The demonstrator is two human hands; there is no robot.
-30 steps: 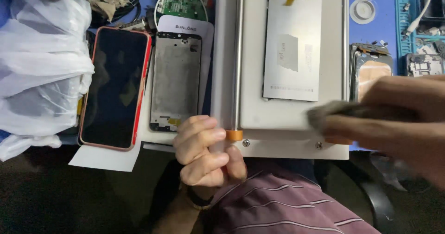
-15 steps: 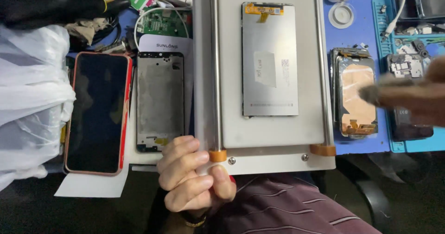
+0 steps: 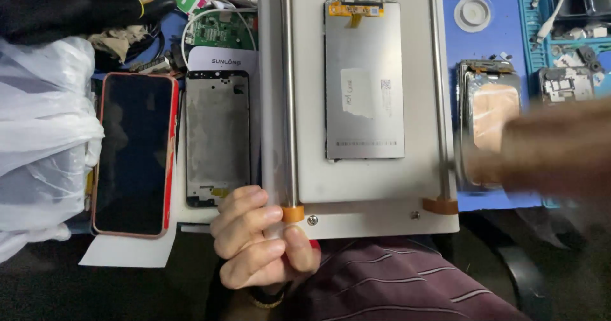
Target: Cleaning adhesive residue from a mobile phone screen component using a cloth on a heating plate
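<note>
My left hand (image 3: 254, 238) is closed around the near end of a metal rod (image 3: 287, 92), at its orange cap (image 3: 293, 214), on the left side of a white work plate (image 3: 369, 181). A grey phone display panel (image 3: 364, 79) lies face down in the plate's middle, with an orange flex at its far end. My right hand (image 3: 547, 152) is a blur at the right, its fingertips close to the second rod (image 3: 438, 73) and over an opened phone body (image 3: 490, 104). I cannot make out whether it holds anything.
Left of the plate lie a bare phone frame (image 3: 216, 136) and a dark phone in a red case (image 3: 135, 152). A white plastic bag (image 3: 38, 136) fills the far left. A green circuit board (image 3: 223, 33), cables and small parts crowd the blue mat (image 3: 490, 54).
My right hand has drawn away from the plate's near right corner toward the opened phone at the right. My left hand has kept its hold on the rod end.
</note>
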